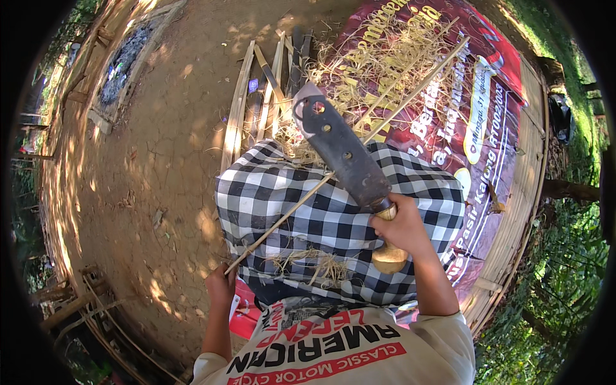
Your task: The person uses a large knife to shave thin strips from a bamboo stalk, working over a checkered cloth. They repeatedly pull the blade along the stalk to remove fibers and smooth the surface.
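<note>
In my right hand [404,226] is the wooden handle of a broad, dark cleaver [343,144] with several round holes in its blade. The blade slants up and to the left over my lap. My left hand [221,282] closes on the near end of a thin bamboo strip [279,221]. That strip runs diagonally up to the blade and seems to continue behind it as the pale length [420,86] at upper right. A black-and-white checked cloth [282,199] covers my legs, with curly shavings [330,269] on it.
Ahead lies a heap of shavings [378,74] on a maroon printed banner [497,160], spread over a bamboo platform [523,186]. Split bamboo pieces [237,106] stand left of the heap. Bare earth [147,186] stretches left, with an ash-filled pit [125,64] at upper left.
</note>
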`<state>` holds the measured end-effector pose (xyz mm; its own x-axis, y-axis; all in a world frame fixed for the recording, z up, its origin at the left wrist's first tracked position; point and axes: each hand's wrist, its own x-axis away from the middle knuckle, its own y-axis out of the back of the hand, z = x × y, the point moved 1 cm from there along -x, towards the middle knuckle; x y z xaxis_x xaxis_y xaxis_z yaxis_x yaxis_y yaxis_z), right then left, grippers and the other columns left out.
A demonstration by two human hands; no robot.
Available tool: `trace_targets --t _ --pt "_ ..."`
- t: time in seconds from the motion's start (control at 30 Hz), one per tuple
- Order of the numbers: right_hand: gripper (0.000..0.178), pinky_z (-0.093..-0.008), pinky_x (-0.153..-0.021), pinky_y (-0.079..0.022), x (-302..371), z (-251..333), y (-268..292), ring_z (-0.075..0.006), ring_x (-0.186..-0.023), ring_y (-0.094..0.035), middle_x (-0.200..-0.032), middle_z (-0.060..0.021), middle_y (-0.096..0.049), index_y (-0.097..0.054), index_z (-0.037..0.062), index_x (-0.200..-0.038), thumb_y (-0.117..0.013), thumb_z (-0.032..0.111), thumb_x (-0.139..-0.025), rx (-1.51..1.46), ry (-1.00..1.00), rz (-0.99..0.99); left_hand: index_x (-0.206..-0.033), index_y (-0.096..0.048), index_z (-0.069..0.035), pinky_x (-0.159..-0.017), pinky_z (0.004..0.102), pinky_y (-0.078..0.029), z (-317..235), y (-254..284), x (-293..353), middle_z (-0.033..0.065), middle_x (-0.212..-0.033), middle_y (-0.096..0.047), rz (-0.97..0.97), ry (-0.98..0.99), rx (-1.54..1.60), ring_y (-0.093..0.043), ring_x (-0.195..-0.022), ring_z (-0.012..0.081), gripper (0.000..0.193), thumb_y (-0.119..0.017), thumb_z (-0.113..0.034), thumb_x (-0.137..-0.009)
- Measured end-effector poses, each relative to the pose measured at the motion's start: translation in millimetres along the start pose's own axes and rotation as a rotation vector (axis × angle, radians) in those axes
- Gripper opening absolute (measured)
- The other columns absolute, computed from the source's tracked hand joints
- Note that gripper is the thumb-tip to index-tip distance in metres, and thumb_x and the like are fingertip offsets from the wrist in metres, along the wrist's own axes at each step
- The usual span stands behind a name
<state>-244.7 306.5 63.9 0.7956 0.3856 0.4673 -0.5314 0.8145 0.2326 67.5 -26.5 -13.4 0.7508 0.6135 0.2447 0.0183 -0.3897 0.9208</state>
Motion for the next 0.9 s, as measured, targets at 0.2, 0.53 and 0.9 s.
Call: trace_targets --t 0.2,0.53,0.9 --pt "0.017 -0.0283 -0.052 -0.049 2 -22 -19 -0.0133 -0.055 -0.060 -0.068 -0.0080 -0.062 -0.059 -0.0060 -0.087 -0.066 0.000 -0.072 -0.038 0.099 -0.080 -0.072 -0.059 -0.003 -0.055 0.0433 -0.045 -12 0 -2 0.0200 -0.063 -0.058 -0.030 -0.005 -0.005 -0.060 -0.061 0.0395 0.025 -0.072 -0.022 -0.083" --pt "0.022 -0.0330 -0.057 -0.048 -1 -10 -21 -0.0182 -0.058 -0.061 -0.066 -0.0151 -0.062 -0.062 -0.0064 -0.087 -0.067 0.006 -0.070 -0.040 0.056 -0.146 -0.073 -0.059 -0.004 -0.054 0.0433 -0.044 -9 -4 2 0.0198 -0.064 -0.057 -0.040 -0.002 0.016 -0.059 -0.061 0.0400 0.024 -0.073 -0.021 -0.082" --pt "0.027 -0.0370 -0.058 -0.049 6 7 -36 -0.0328 -0.060 -0.064 -0.067 -0.0221 -0.062 -0.062 -0.0070 -0.091 -0.069 0.007 -0.069 0.051 0.061 -0.059 -0.073 -0.059 -0.003 -0.054 0.0444 -0.044 -11 -4 4 0.0202 -0.065 -0.058 -0.028 0.010 0.042 -0.058 -0.061 0.0406 0.025 -0.071 -0.022 -0.083"
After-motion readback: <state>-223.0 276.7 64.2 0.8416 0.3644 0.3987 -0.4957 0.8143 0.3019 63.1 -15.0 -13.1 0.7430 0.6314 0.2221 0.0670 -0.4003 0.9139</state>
